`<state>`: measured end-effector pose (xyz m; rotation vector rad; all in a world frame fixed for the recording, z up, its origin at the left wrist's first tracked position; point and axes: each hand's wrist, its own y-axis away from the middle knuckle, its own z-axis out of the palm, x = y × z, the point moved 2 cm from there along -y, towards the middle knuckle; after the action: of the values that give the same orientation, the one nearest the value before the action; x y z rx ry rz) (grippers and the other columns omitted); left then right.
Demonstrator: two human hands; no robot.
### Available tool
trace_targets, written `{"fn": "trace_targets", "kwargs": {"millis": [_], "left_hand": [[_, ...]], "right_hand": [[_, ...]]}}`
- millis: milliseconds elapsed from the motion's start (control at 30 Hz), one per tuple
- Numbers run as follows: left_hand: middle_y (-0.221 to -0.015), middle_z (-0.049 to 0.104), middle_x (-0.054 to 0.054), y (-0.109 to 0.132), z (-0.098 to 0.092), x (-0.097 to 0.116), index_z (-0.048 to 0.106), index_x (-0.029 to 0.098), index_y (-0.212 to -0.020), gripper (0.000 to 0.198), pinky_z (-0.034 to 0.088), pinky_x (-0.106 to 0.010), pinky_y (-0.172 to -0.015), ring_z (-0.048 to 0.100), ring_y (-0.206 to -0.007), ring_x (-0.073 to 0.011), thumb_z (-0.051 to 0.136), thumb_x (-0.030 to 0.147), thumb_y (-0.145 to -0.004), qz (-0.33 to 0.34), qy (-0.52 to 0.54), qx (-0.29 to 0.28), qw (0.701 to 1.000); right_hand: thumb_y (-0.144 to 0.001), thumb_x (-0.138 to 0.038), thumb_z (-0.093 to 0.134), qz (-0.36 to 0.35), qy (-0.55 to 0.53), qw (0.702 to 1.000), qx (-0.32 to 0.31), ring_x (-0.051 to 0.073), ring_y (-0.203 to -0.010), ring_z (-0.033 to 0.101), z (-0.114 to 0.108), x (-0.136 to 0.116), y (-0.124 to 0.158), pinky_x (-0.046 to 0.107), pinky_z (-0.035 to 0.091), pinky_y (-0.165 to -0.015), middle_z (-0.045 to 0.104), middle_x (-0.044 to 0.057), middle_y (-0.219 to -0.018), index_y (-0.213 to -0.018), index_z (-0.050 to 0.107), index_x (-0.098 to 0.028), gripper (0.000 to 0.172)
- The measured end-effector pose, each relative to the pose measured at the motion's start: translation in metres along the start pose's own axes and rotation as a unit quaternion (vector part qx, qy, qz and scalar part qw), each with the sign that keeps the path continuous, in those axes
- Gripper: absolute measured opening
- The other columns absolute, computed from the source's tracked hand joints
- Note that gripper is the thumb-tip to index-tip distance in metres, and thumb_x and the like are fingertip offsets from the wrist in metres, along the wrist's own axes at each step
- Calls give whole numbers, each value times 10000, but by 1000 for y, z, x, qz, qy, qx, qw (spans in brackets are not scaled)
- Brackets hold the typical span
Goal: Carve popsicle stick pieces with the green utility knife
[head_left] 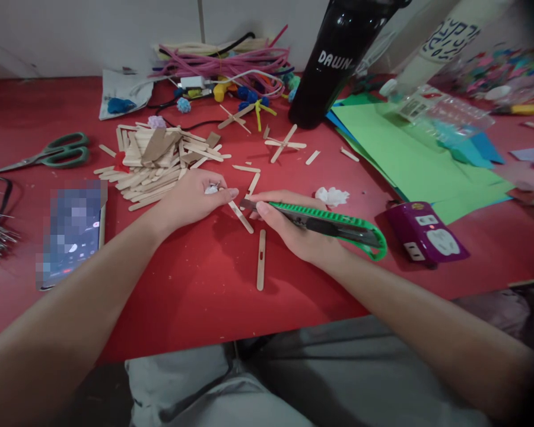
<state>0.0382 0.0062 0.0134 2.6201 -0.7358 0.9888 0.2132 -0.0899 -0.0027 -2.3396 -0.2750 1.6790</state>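
My left hand (200, 193) is closed at the right side of a pile of wooden craft sticks. Its fingers pinch one end of a craft stick (244, 220) that slants toward me, with a dark mark along it. A small whitish thing (212, 189) shows between those fingers; I cannot make out what it is. Wrapped in my right hand (289, 222) is a green utility knife (338, 220), its blade end pointing left, close to the stick. Just below lies another craft stick (261, 261) with a slot cut in its middle. Broken stick pieces (252, 184) lie beyond my hands.
The stick pile (151, 160) spreads at back left, near green-handled scissors (64, 151) and a phone (73, 231). Behind stand pink pipe cleaners (231, 62) and a black bottle (338, 65). Green paper (409, 142) and a purple power adapter (427, 232) lie right.
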Motion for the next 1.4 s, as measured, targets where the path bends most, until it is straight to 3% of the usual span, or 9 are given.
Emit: {"fn": "trace_targets", "kwargs": {"millis": [467, 733, 867, 1100, 1267, 1400], "left_hand": [[-545, 524, 36, -1, 3, -3, 646, 158, -643, 304, 316, -251, -557, 430, -545, -89, 580, 425, -772, 9, -9, 5, 1000], [-563, 545, 29, 0, 4, -2, 660, 162, -655, 317, 315, -254, -552, 444, -555, -95, 574, 441, -779, 9, -11, 8, 1000], [-542, 508, 41, 0, 3, -2, 648, 163, -640, 308, 307, -251, -551, 419, -543, -87, 587, 431, -778, 11, -9, 12, 1000], [-547, 519, 38, 0, 4, -3, 651, 165, -643, 312, 316, -254, -568, 431, -559, -93, 586, 435, -784, 13, -10, 10, 1000], [-544, 523, 32, 1, 3, -1, 677, 174, -666, 322, 314, -261, -573, 433, -567, -104, 567, 449, -793, 8, -23, 6, 1000], [-524, 507, 25, 1, 3, -1, 684, 180, -674, 359, 302, -268, -566, 421, -565, -112, 532, 475, -811, 16, -20, 3, 1000]], "right_hand": [[-885, -279, 632, 4, -36, 999, -22, 152, -809, 740, 3, -1, -3, 244, 616, -720, 764, 12, -882, -959, 727, -212, 138], [-885, -301, 632, 6, -12, 1000, -8, 153, -800, 728, 4, -1, -1, 269, 595, -719, 755, 22, -905, -976, 703, -205, 151], [-888, -336, 629, 15, 16, 1000, -13, 144, -750, 708, 3, -2, 0, 246, 563, -647, 747, 17, -845, -946, 698, -205, 159], [-917, -351, 586, 18, 76, 997, -22, 98, -624, 612, 2, -8, 1, 209, 461, -559, 692, -1, -713, -735, 685, -183, 266], [-949, -307, 531, -15, 86, 994, -64, 74, -548, 477, 3, -13, 1, 209, 408, -547, 527, -36, -597, -676, 595, -175, 310], [-954, -279, 513, -44, 91, 993, -61, 67, -497, 398, 5, -14, 0, 210, 383, -515, 447, -48, -551, -627, 525, -181, 341]]}}
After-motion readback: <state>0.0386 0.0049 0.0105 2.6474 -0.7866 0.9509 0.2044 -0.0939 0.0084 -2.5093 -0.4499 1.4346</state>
